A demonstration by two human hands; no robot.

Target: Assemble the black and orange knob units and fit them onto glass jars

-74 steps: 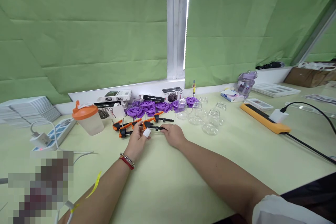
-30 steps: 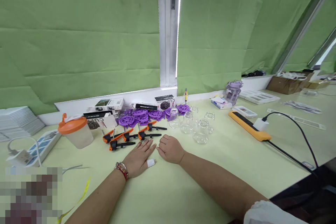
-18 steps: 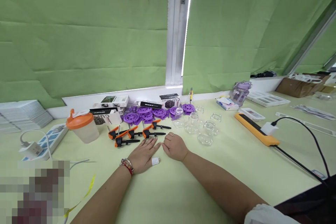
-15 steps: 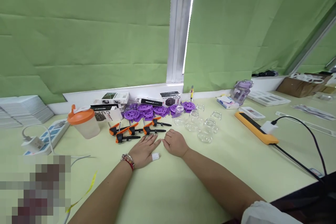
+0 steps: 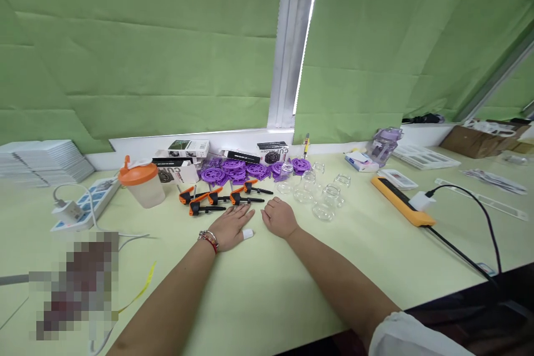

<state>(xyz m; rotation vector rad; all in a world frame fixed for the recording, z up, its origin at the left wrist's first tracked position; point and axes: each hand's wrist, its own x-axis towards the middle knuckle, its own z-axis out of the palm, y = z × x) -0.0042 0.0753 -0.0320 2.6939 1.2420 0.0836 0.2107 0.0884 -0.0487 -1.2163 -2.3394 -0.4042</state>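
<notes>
My left hand (image 5: 231, 229) lies palm down on the table, fingers stretched and a white wrap on the thumb. Its fingertips are close to several orange-and-black clamps (image 5: 246, 199). Beside it, with a small gap, my right hand (image 5: 280, 218) rests on the table with its fingers curled in; nothing shows in it. To the right of that hand stand several small clear glass-like jars (image 5: 323, 210). Behind the clamps lies a row of purple round cup holders (image 5: 255, 171), several of them stacked or overlapping.
Cup holder boxes (image 5: 273, 153) stand along the wall. At left are an orange-lidded cup (image 5: 144, 189), a white power strip (image 5: 89, 206) with cables, and a yellow strap (image 5: 144, 286). An orange power strip (image 5: 403, 201) and a purple bottle (image 5: 384, 144) are at right.
The view has shifted slightly. My right hand has drawn a little away from my left, leaving a small gap between them. The clamps, jars and cup holders stay in place.
</notes>
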